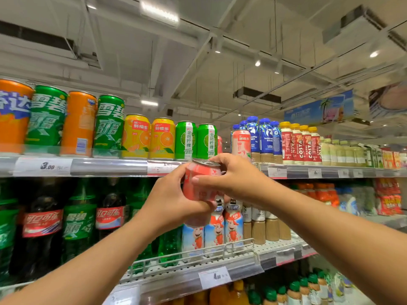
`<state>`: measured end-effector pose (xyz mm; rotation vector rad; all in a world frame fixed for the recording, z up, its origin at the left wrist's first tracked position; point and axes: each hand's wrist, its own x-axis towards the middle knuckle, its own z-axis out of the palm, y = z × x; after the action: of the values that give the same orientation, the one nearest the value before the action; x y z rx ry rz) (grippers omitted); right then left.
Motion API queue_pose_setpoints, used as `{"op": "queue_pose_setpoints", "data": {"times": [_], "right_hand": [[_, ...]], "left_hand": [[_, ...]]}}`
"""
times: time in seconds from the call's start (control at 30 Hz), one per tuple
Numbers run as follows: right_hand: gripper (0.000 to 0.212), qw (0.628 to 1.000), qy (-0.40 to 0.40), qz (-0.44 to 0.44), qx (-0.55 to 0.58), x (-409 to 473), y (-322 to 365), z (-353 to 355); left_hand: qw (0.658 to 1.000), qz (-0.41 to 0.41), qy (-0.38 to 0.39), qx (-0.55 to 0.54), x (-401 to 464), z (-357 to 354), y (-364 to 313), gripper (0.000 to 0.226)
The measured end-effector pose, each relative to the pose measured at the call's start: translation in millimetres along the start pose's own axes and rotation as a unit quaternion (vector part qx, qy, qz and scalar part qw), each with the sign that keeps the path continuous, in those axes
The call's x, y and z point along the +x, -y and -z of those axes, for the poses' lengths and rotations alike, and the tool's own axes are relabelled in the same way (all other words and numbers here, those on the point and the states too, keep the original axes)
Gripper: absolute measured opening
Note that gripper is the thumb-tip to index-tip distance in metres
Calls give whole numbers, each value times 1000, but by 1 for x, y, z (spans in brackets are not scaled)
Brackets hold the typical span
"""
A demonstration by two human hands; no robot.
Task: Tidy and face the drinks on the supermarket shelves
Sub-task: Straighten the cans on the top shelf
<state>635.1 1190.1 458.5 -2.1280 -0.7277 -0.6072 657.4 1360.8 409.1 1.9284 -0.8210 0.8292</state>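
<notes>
The top shelf (110, 167) is carrying orange, green and yellow cans on the left and blue and red-labelled bottles on the right. Both arms are reaching up in front of its edge. The left hand (174, 201) is cupping a pink can (201, 172) from below; the right hand (229, 175) is curling over its upper side. The can is tilting slightly, just off the shelf.
</notes>
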Motion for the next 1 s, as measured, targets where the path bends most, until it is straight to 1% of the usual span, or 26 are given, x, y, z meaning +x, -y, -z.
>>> {"op": "queue_pose_setpoints", "data": {"times": [0.1, 0.2, 0.23, 0.27, 0.3, 0.33, 0.37, 0.4, 0.43, 0.47, 0.53, 0.6, 0.63, 0.7, 0.8, 0.9, 1.0], "right_hand": [[36, 1000, -4, -9, 7, -5, -10, 17], [37, 1000, -28, -12, 1, -6, -23, 34], [37, 999, -36, -10, 0, -5, -28, 40], [35, 999, -41, -10, 6, -5, -35, 47], [35, 999, -46, -11, 13, -4, -43, 54], [36, 998, -52, -14, 17, -4, -52, 63], [37, 998, -61, -17, 18, -3, -61, 72], [38, 997, -71, -19, 19, -2, -71, 81], [37, 997, -78, -19, 20, 0, -81, 90], [37, 996, -84, -18, 20, 3, -91, 98], [38, 995, -96, -11, 15, 13, -107, 114], [38, 995, -103, 2, 2, 30, -118, 129], [37, 995, -104, 11, -2, 40, -122, 136], [38, 994, -104, 34, 0, 60, -126, 146], [48, 991, -115, 70, -26, 91, -121, 155], [55, 987, -130, 89, -44, 120, -110, 154], [63, 985, -139, 86, -47, 141, -100, 149]], "left_hand": [[1000, 0, 14, -7, 8, -18, -8, 56], [998, 7, 52, -41, 18, -33, -15, 59], [997, 13, 59, -57, 22, -37, -16, 63], [996, 29, 56, -67, 25, -42, -17, 75], [996, 49, 42, -69, 27, -46, -16, 89], [996, 65, 25, -58, 29, -48, -15, 95], [997, 67, 9, -27, 31, -51, -13, 90], [998, 60, -1, 24, 32, -54, -10, 80], [993, 45, -3, 106, 33, -57, -6, 71], [978, 24, 1, 207, 35, -61, -2, 67], [921, 10, 15, 389, 42, -69, 6, 71], [857, 46, 26, 512, 49, -77, 13, 81], [830, 72, 30, 552, 52, -81, 16, 84], [800, 107, 28, 590, 54, -84, 21, 86], [777, 125, 24, 617, 55, -84, 22, 89], [778, 129, 23, 615, 57, -82, 19, 89], [805, 145, 11, 575, 59, -82, 16, 86]]}}
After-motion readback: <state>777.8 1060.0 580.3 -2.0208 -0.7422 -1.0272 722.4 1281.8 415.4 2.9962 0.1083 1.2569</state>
